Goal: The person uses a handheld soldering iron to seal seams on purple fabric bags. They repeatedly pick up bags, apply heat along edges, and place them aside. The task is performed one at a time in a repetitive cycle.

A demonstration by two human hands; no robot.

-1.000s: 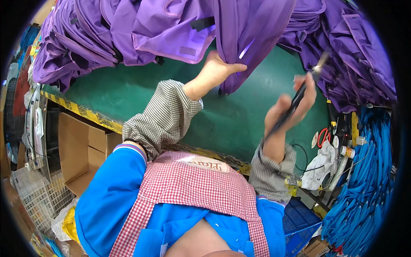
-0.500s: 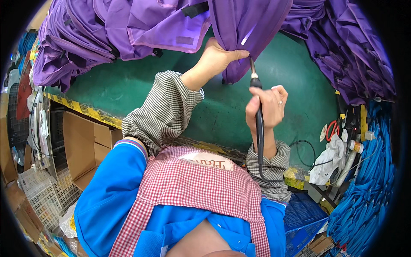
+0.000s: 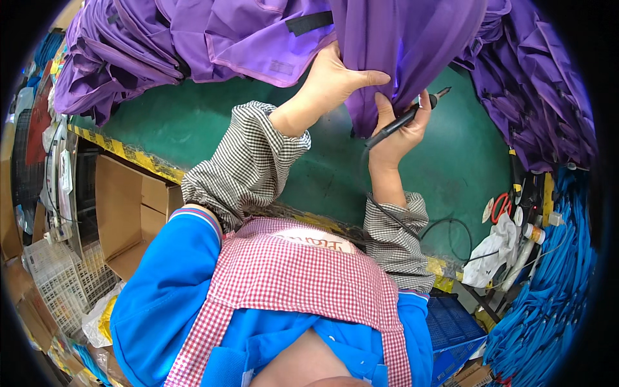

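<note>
Purple fabric (image 3: 419, 39) hangs in folds over the far edge of the green table, its lower point near my hands. My left hand (image 3: 332, 80) is closed on a fold of it, thumb lying on top and the other fingers behind the cloth. In my right hand (image 3: 403, 132) lies a soldering iron (image 3: 392, 128), its black handle across the palm and its bare metal tip pointing up to the right, away from the cloth. The right thumb and fingers are at the fabric's lower edge; whether they pinch it I cannot tell.
More purple pieces (image 3: 129, 51) are heaped at the far left and right. The iron's black cord (image 3: 445, 220) loops over the green table (image 3: 322, 174). Orange-handled scissors (image 3: 501, 206), a white cloth (image 3: 493, 251) and blue straps (image 3: 548, 290) are at right. A cardboard box (image 3: 119, 213) stands at left.
My right hand has risen to the fabric, and the iron has turned from upright with its tip at the cloth to slanting right, off it. The fabric has shifted slightly right.
</note>
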